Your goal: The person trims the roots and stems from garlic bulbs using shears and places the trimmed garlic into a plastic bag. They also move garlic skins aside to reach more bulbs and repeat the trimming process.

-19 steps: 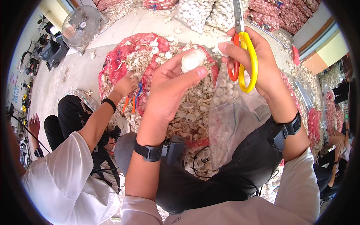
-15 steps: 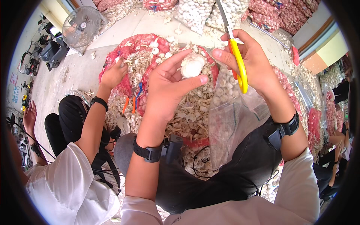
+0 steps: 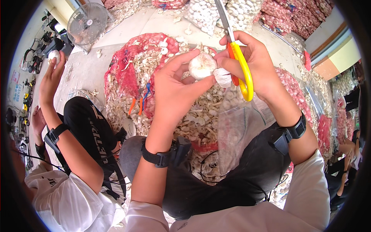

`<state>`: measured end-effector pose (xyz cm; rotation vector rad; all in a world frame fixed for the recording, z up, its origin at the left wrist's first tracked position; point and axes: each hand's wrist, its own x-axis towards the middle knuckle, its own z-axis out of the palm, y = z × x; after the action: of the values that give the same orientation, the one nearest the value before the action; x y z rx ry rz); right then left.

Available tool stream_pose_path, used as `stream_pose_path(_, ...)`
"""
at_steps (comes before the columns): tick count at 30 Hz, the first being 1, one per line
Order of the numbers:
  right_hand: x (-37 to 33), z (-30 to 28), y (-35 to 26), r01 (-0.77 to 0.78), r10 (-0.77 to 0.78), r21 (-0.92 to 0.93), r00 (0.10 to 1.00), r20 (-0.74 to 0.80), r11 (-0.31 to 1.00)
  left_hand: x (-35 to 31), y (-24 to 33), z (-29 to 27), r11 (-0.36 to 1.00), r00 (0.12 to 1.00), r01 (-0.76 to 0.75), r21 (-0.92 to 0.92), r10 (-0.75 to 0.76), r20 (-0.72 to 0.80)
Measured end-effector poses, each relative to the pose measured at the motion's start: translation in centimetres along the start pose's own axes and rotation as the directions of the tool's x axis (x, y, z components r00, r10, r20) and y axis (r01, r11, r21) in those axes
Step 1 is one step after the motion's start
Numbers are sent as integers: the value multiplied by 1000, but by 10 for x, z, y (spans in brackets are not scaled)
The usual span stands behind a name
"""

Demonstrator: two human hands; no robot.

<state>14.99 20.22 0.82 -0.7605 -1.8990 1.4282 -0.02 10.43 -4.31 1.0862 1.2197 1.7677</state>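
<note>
A whitish garlic bulb (image 3: 202, 65) rests in my left hand (image 3: 172, 85), held between the curled fingers and the thumb. My right hand (image 3: 259, 67) grips a pair of scissors (image 3: 244, 73) with yellow and orange handles, blades pointing up and away from the bulb. Between my right thumb and the bulb, a flap of papery garlic skin (image 3: 223, 78) sticks out beside my left thumb tip. Whether that flap is still attached to the bulb I cannot tell. Below both hands lies a heap of garlic skins and stems (image 3: 195, 116).
A red mesh sack (image 3: 125, 73) lies opened around the heap, with orange handles (image 3: 132, 105) on it. To its right is a translucent bag (image 3: 239, 135) with garlic inside. At left a co-worker's hand (image 3: 49, 83) raises a garlic bulb (image 3: 54, 57). A fan (image 3: 88, 24) stands far left.
My right thumb has come in to the bulb, and a flap of skin now shows there. The co-worker's hand has moved left from the sack, lifting a garlic bulb.
</note>
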Motion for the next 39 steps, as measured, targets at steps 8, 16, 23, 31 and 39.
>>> stream_pose_path(8, 12, 8, -2, -21, 21, 44, 1000, -2, 999, 8, 5, -10, 971, 979, -200, 133, 204, -14)
stream_pose_path(16, 2, 13, -5, -15, 14, 102, 1000, 9, 995, 1, 12, -9, 936, 980, -200, 289, 193, 52)
stream_pose_path(23, -4, -1, -5, 8, -5, -36, 995, 95, 999, -9, 5, -4, 923, 975, -223, 314, 204, 92)
stream_pose_path(31, -33, -8, -27, 68, -73, -110, 996, -48, 992, -34, 11, -7, 909, 998, -33, 416, 50, -28)
stream_pose_path(39, -70, -29, -35, -101, 77, -319, 993, -86, 942, -78, 19, 13, 879, 877, 453, 150, -469, 99)
